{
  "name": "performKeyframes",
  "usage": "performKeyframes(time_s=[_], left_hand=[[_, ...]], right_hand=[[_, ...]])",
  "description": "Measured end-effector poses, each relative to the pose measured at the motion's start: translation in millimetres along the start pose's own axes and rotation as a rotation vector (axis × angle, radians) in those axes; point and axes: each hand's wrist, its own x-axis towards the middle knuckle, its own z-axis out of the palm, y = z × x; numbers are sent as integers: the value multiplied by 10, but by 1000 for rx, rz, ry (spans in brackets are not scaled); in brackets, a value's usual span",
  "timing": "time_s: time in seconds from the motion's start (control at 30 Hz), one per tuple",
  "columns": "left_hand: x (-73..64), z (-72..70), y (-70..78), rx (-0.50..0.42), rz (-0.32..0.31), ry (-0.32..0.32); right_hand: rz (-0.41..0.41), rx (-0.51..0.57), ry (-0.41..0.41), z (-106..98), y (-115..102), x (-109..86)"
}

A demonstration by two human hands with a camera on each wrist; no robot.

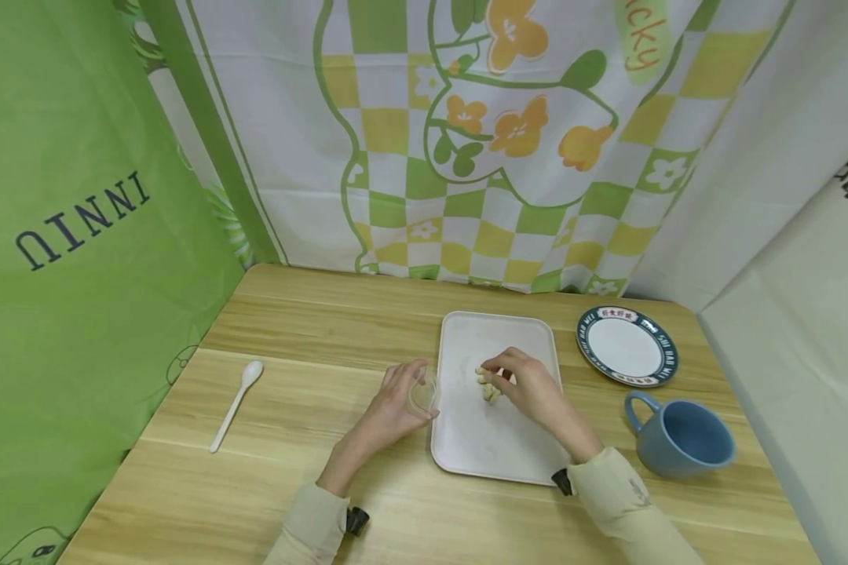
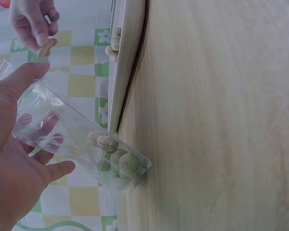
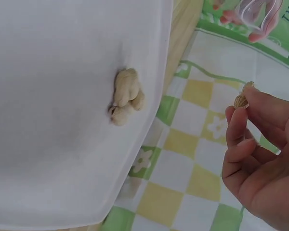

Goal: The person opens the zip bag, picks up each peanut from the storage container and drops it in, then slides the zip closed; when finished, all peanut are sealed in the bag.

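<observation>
My left hand (image 1: 390, 406) holds a clear plastic bag (image 2: 77, 137) at its mouth, between thumb and fingers, just left of the white tray (image 1: 480, 447). Several rounded, rough-shelled pieces (image 2: 116, 159), seemingly peanuts, lie at the bottom of the bag in the left wrist view. Above the tray, my right hand (image 1: 533, 386) pinches a peanut in its shell (image 3: 241, 101) between thumb and fingertips. A small heap of unshelled peanuts (image 3: 127, 89) rests on the tray below that hand.
To the left lies a white spoon (image 1: 235, 406) on the wooden table (image 1: 311, 314). Right of the tray are a dark-rimmed plate (image 1: 625, 348) and a blue mug (image 1: 667, 447). A patterned curtain (image 1: 396, 157) hangs along the table's back edge.
</observation>
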Motion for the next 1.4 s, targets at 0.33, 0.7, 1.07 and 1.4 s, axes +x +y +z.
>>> performKeyframes(time_s=[0.33,0.7,1.07,1.4], left_hand=[[32,-2,-15,-1,-8,-19],[32,-20,14,-6,5,-24],[11,-10,24,-24,-13,-44],[0,-21,32,16,-1,-27]], right_hand=[[-186,38,45,91,-264,86],[-236,-37,8,272,-466,122],[-255,-95,-53,356,-527,139],[-163,-29,86,181,-177,134]])
